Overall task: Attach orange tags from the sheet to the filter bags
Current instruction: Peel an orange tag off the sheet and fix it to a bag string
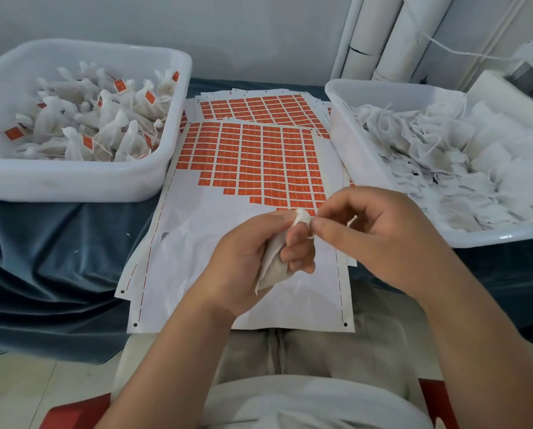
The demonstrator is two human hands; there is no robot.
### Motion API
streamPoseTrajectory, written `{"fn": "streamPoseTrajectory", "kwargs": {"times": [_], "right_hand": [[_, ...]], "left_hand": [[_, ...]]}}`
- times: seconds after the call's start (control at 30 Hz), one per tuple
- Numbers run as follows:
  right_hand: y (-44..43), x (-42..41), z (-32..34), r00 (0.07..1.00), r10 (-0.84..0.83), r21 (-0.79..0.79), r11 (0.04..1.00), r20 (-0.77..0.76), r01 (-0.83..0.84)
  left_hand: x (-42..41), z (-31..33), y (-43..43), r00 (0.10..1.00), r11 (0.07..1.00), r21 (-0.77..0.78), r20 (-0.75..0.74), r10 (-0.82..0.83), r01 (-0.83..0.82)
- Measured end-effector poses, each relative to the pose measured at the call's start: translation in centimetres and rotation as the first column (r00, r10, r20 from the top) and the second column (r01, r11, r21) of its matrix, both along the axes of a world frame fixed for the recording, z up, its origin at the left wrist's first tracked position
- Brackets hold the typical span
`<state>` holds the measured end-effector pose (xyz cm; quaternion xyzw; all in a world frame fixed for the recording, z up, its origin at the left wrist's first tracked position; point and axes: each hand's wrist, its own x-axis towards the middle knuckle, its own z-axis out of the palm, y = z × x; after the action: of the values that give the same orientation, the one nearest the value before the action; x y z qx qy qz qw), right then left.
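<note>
The desk cloth looks like soft velvet, the left tub and right tub are smooth plastic, the sheet is matt paper, my filter bag thin gauze.

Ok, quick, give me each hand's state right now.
Left hand: closed around a filter bag.
Right hand: thumb and forefinger pinching the top of that same bag.
</note>
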<state>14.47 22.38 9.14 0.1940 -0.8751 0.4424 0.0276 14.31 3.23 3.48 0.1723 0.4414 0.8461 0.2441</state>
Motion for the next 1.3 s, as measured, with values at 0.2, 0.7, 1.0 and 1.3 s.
{"fn": "streamPoseTrajectory", "kwargs": {"times": [0.2,0.7,1.0,1.3], "right_hand": [[-0.5,0.7,0.2,0.889,0.093,0.288,0.956,-0.449,0.046],[-1.4,1.6,0.6,0.901,-0.086,0.451,0.843,-0.425,0.293],[-0.1,1.6,1.6,0.997,-0.061,0.194,0.978,-0.049,0.07],[-0.1,0.2,0.7,0.966,0.068,-0.155,0.988,0.248,-0.029]], "left_hand": [[0.1,0.2,0.3,0.998,0.998,-0.001,0.01,0.065,-0.065],[1.1,1.4,1.5,0.877,0.726,-0.503,-0.364,0.313,-0.468],[1.6,1.0,2.6,0.726,0.608,-0.403,-0.46,0.511,-0.683],[1.5,2.2,1.3,0.832,0.675,-0.487,-0.343,0.436,-0.554]]}}
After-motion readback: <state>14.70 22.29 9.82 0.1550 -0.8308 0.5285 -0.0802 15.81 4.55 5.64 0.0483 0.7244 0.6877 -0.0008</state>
